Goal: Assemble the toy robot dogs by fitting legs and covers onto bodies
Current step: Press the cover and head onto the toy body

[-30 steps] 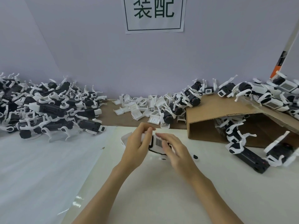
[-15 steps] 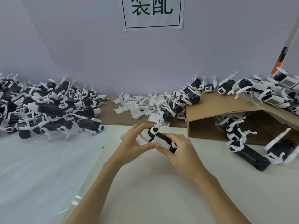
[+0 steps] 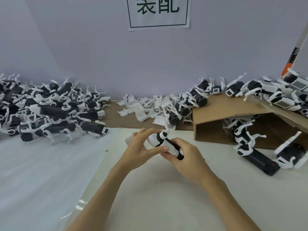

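Note:
A black-and-white toy robot dog (image 3: 164, 142) is held between both hands above the white table (image 3: 166, 197). It lies on its side, with one white leg sticking up at its far end. My left hand (image 3: 141, 147) curls round its left end, thumb pressed along the near side. My right hand (image 3: 185, 155) grips its right end from below. A pile of loose white covers (image 3: 146, 109) lies beyond the hands on the brown strip.
A big heap of toy dogs (image 3: 50, 109) fills the left of the table. A cardboard box (image 3: 233, 117) lies open on the right, with more dogs (image 3: 270, 95) on top of it and others (image 3: 250, 147) spilling out in front. A wall with a paper sign (image 3: 158, 12) stands behind.
The dog was turned in my hands: a second ago its barcode cover faced up, now it lies on its side with a leg pointing up. Both hands stayed in place.

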`<state>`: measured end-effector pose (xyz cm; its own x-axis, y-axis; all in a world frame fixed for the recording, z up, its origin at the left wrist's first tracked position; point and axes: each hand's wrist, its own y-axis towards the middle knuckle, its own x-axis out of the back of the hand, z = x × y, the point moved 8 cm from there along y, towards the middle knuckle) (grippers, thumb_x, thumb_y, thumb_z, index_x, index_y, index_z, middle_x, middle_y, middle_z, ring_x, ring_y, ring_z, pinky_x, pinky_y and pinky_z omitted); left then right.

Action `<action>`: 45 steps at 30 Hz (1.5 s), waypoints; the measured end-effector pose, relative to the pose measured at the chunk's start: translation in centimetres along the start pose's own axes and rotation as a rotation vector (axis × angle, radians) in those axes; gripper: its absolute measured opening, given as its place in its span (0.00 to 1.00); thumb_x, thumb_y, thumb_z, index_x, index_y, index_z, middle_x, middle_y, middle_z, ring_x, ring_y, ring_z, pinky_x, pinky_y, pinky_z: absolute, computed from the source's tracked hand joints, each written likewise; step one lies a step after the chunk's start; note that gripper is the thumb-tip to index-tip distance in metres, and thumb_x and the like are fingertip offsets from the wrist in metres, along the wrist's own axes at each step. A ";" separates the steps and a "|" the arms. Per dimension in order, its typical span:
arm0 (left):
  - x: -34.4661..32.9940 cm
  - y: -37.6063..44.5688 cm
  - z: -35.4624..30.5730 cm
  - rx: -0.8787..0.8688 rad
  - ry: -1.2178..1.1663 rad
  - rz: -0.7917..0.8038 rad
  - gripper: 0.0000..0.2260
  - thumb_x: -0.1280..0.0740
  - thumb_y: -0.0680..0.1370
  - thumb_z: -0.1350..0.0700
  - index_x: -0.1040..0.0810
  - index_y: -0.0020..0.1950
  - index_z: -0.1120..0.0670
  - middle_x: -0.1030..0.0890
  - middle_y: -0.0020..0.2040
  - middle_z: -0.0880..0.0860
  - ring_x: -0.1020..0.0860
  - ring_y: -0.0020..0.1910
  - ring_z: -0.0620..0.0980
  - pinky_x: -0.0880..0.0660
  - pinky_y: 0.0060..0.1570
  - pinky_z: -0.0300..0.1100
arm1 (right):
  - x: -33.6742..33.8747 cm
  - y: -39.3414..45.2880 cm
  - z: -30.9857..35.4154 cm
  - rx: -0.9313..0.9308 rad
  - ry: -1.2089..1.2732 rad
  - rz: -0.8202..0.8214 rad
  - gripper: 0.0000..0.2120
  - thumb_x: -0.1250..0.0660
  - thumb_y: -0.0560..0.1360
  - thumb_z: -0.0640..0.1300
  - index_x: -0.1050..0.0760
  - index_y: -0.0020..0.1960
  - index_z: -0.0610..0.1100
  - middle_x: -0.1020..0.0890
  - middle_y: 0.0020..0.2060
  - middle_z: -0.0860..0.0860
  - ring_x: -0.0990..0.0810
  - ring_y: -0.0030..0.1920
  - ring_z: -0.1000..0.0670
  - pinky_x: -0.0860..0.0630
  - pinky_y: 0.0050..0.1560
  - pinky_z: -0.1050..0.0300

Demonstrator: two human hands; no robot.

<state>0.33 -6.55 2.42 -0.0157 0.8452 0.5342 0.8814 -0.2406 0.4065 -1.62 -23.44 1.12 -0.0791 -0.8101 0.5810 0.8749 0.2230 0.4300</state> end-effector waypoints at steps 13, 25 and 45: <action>-0.7 0.1 1.0 0.128 -0.108 0.018 0.18 0.29 0.71 0.29 0.19 0.57 0.33 0.18 0.56 0.43 0.23 0.64 0.51 0.26 0.68 0.58 | -1.1 -0.1 -1.6 -0.214 0.158 0.143 0.16 0.22 0.73 0.57 0.20 0.57 0.56 0.15 0.45 0.60 0.16 0.47 0.57 0.20 0.46 0.61; 0.6 0.1 1.9 0.240 -0.183 -0.236 0.16 0.24 0.71 0.33 0.14 0.50 0.44 0.14 0.44 0.47 0.19 0.48 0.50 0.22 0.53 0.50 | 0.3 0.1 0.4 0.014 -0.199 -0.096 0.27 0.20 0.72 0.53 0.27 0.66 0.52 0.25 0.60 0.58 0.27 0.60 0.54 0.24 0.59 0.53; -0.4 -1.1 -3.5 -0.050 0.161 -0.334 0.25 0.30 0.70 0.26 0.22 0.57 0.42 0.17 0.47 0.36 0.18 0.45 0.42 0.33 0.57 0.33 | 1.1 0.1 0.3 0.035 -0.195 -0.191 0.20 0.28 0.79 0.44 0.25 0.70 0.52 0.16 0.49 0.56 0.19 0.49 0.46 0.24 0.45 0.53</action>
<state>-2.29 -8.28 4.40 -0.3765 0.7959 0.4742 0.7909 0.0097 0.6118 -1.78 -24.10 1.99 -0.3348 -0.7203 0.6075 0.8184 0.0973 0.5664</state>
